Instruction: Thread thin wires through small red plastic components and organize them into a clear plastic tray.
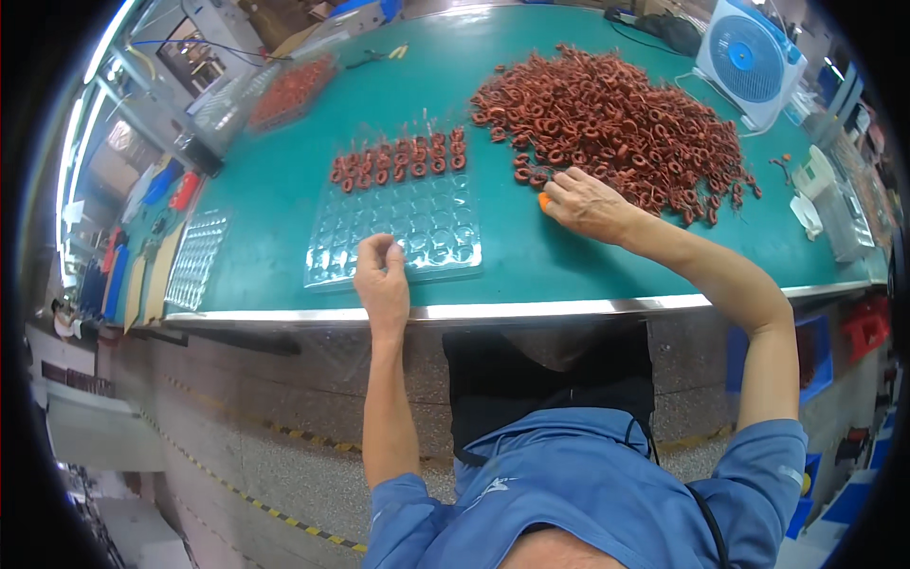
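My right hand (590, 206) is at the near left edge of a large heap of reddish-brown wire-wound rings (607, 123), its fingers pinched together. A small orange piece (544, 201) shows at its fingertips; whether it is held or worn on a finger is unclear. What the fingers grip is hidden. My left hand (382, 280) is over the near edge of a clear plastic tray (422, 223) with round pockets, fingers curled in toward the thumb; anything in them is too small to make out. Several similar rings (400, 159) stand in the tray's far rows, leads pointing up.
A blue and white fan (749, 57) stands at the far right of the green table (427, 76). Another tray filled with rings (292, 90) lies far left, near yellow-handled pliers (398, 51). At the left edge is a pocketed tray (197, 261); white containers (815, 175) stand right.
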Action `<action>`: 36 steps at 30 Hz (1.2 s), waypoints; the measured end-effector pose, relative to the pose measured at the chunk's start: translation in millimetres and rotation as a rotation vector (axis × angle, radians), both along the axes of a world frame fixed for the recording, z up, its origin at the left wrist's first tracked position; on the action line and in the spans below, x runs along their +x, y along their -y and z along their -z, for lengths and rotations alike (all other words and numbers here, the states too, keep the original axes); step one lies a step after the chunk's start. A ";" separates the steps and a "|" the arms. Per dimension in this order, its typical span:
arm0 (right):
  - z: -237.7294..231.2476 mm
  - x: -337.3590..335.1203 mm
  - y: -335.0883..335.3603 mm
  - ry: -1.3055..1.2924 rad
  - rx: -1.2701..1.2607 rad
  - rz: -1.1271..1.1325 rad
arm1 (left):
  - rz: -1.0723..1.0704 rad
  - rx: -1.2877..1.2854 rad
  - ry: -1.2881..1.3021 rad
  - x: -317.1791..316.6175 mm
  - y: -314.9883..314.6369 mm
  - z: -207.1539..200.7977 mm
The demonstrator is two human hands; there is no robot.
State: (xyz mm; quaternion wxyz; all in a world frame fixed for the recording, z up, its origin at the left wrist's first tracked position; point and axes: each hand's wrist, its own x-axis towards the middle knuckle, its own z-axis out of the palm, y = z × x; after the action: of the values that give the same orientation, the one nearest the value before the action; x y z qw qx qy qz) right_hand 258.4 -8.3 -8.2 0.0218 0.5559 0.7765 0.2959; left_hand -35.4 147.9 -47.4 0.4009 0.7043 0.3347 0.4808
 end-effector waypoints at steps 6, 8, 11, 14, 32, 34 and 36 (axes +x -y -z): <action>-9.2 8.3 -7.5 -0.707 0.039 0.026 | -0.033 0.012 0.029 14.4 21.1 -12.1; -37.4 -17.3 1.3 -1.161 -0.017 0.182 | 0.118 0.049 0.006 29.7 43.8 -27.0; -45.1 -37.4 15.6 -1.585 -0.038 0.131 | 0.416 -0.056 0.048 73.9 82.0 -38.0; -51.8 -58.1 18.2 -1.622 0.027 0.146 | 0.672 -0.196 0.309 96.6 97.2 -25.4; -42.2 -116.9 38.0 -0.638 0.511 -0.295 | 0.673 -0.660 0.412 67.2 100.0 -25.0; -43.0 -105.3 38.0 -1.066 0.410 -0.085 | 0.646 -0.623 0.473 65.7 105.3 -33.9; -37.4 -98.6 36.2 -1.552 0.272 0.126 | 0.603 -0.654 0.469 63.6 110.5 -37.5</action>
State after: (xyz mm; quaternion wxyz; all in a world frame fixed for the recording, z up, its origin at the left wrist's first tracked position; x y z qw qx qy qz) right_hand 159.7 -44.5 29.2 -0.5776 0.6443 0.4939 -0.0861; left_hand 28.1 37.4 -10.0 0.7863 0.4800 0.1504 0.3588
